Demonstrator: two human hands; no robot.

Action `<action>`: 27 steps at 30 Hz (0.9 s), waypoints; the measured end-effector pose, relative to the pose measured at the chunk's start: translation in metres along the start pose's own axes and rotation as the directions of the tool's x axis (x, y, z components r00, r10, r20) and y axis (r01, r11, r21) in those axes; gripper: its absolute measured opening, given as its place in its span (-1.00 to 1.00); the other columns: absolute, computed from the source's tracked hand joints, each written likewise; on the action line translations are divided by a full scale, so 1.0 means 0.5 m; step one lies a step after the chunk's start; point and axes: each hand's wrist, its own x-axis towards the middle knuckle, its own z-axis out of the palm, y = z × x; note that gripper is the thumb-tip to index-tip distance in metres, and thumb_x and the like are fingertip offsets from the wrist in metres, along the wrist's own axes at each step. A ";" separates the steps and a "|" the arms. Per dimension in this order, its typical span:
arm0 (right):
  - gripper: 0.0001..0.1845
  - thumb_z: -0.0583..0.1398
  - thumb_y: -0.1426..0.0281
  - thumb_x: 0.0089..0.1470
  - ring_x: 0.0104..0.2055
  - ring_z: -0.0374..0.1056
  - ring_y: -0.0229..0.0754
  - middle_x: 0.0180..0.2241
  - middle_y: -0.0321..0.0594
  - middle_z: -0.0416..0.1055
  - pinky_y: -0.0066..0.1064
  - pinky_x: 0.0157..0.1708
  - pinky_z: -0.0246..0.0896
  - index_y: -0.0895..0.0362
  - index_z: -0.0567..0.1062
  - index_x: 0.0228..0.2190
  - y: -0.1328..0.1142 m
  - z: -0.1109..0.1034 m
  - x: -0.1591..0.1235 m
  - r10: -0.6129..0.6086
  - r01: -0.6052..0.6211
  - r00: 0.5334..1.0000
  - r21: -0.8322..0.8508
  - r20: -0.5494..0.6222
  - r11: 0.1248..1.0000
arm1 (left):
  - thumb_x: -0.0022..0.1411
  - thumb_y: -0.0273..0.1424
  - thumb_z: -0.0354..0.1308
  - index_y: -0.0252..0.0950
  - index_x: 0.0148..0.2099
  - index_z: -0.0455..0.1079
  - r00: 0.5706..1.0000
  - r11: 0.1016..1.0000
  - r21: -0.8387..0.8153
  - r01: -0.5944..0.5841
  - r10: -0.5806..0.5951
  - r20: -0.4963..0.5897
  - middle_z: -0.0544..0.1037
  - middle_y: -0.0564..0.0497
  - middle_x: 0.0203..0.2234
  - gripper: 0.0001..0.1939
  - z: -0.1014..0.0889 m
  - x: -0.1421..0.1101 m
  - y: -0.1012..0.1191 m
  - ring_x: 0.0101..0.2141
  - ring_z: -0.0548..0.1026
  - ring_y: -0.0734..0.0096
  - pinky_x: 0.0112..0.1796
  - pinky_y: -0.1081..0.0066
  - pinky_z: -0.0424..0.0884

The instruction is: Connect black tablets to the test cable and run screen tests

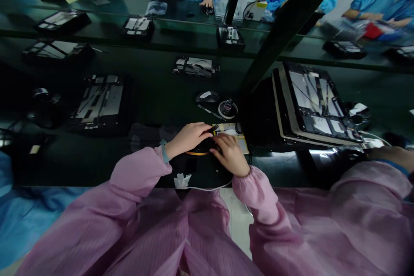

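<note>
My left hand (189,137) and my right hand (230,154) meet over a dark roll with an orange-yellow rim (198,151) at the near edge of the dark green bench. Left fingers are curled, pinching something small and dark at the roll's top. Right fingers are bent and press down beside it, partly covering a yellowish card (233,134). What the pinch holds is too small to name. Both arms wear pink sleeves.
An opened device chassis on a stack of trays (318,105) stands to the right. Another opened chassis (101,103) lies left. A small round holder (228,109), a mouse-shaped object (207,96) and a thin tool (211,112) lie just beyond my hands. Blue-coated people work across the bench.
</note>
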 end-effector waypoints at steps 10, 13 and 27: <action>-0.71 0.05 0.47 0.21 0.05 0.31 -0.05 -0.06 -0.12 0.44 -0.08 0.05 0.22 0.04 0.47 -0.10 0.024 -0.007 -0.050 0.041 -0.037 0.999 0.151 -0.025 0.988 | 0.41 -0.43 -0.13 -0.40 0.08 0.32 0.976 0.833 0.515 -0.204 0.133 0.171 0.43 -0.13 -0.22 -0.69 0.048 -0.018 0.010 -0.19 0.41 0.22 -0.33 0.33 0.36; -0.68 0.02 0.43 0.25 0.00 0.31 -0.03 -0.09 -0.10 0.44 -0.12 0.00 0.26 0.04 0.43 -0.02 0.044 -0.008 -0.035 0.173 -0.158 0.980 0.147 -0.101 0.976 | 0.40 -0.43 -0.09 -0.39 0.04 0.35 0.961 0.792 0.545 -0.275 0.214 0.174 0.42 -0.12 -0.25 -0.72 0.036 -0.023 0.002 -0.18 0.37 0.21 -0.23 0.27 0.32; -0.84 0.09 0.42 0.23 -0.14 0.32 -0.06 -0.26 -0.15 0.45 -0.19 -0.13 0.24 0.06 0.47 -0.23 0.064 0.007 0.019 0.142 -0.144 0.990 0.264 0.026 0.954 | 0.39 -0.44 -0.08 -0.32 -0.01 0.37 0.942 0.851 0.407 -0.331 0.272 0.197 0.48 -0.08 -0.26 -0.76 0.005 -0.007 0.010 -0.18 0.41 0.24 -0.13 0.23 0.30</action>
